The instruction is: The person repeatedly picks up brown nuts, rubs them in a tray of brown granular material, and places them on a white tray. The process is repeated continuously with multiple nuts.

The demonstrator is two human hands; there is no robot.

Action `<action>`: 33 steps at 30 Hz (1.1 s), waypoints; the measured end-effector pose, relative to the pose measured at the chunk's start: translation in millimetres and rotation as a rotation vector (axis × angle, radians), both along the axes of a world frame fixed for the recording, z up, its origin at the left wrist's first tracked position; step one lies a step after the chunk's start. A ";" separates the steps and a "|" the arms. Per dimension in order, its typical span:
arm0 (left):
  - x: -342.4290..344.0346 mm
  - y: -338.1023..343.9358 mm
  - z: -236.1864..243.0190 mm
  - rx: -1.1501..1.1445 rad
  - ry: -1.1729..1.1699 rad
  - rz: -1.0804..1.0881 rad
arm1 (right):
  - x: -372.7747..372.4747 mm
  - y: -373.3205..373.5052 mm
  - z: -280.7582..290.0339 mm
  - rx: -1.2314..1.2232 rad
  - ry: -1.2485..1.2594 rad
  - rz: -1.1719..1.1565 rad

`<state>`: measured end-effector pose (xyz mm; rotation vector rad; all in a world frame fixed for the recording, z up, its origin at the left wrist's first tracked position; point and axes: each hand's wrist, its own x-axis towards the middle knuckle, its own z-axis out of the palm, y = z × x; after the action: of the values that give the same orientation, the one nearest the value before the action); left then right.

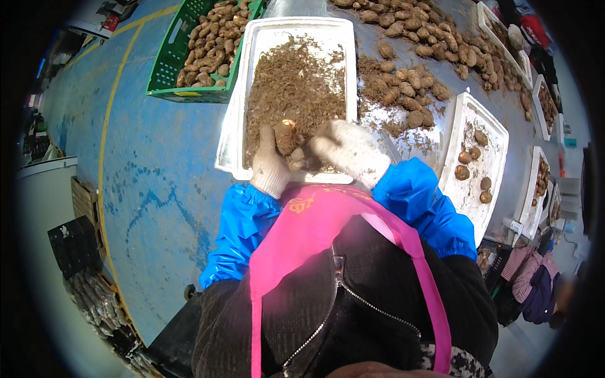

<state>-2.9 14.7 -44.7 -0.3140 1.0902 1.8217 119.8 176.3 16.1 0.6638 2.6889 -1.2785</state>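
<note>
From where I stand, the brown, shaggy, oval root with a pale orange patch on top (287,137) is upright at the near end of a white rectangular tray (350,72). The white-gloved left hand (271,167) closes around its left side, thumb raised along it, probably to steady it. The white-gloved right hand (353,150) is half curled just beside it; I can't tell whether its fingers hold anything. Working over the tray presumably keeps the loose brown fibrous scraps (293,85) contained. A green plastic crate of roots (165,63) stands past the left rim, and more brown roots lie heaped (435,34) on the grey metal worktop (459,79), likely for easy reach.
</note>
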 end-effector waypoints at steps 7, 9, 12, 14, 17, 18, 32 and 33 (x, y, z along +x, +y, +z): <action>-0.4 -0.9 2.5 0.166 -0.011 -0.101 | -4.2 1.8 -16.1 -0.189 0.214 -0.127; 2.5 1.2 -3.6 0.179 0.142 -0.103 | -10.6 -3.5 -20.5 -0.339 0.185 -0.122; -0.6 1.9 -19.4 0.153 0.489 -0.135 | -15.8 -8.6 -24.5 -0.203 0.182 -0.081; -8.2 -0.2 -29.0 -0.130 1.001 -0.211 | -15.5 -7.2 -24.7 -0.135 0.143 -0.032; -19.4 -5.2 -32.1 0.008 0.515 -0.220 | -8.4 2.5 -21.2 -0.125 0.096 0.179; -18.5 -5.8 -29.5 0.075 0.232 -0.181 | -6.4 6.4 -19.6 0.062 0.072 0.248; -2.0 -0.6 21.3 -0.029 0.079 -0.371 | -24.6 -6.6 0.4 0.119 0.698 0.400; -2.6 2.0 21.6 -0.008 0.381 -0.477 | -25.8 -3.6 -0.9 0.107 0.622 0.466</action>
<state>-5.4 16.7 -23.2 0.2847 1.2996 1.4737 94.0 172.8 15.3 -0.4275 3.1093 -1.3717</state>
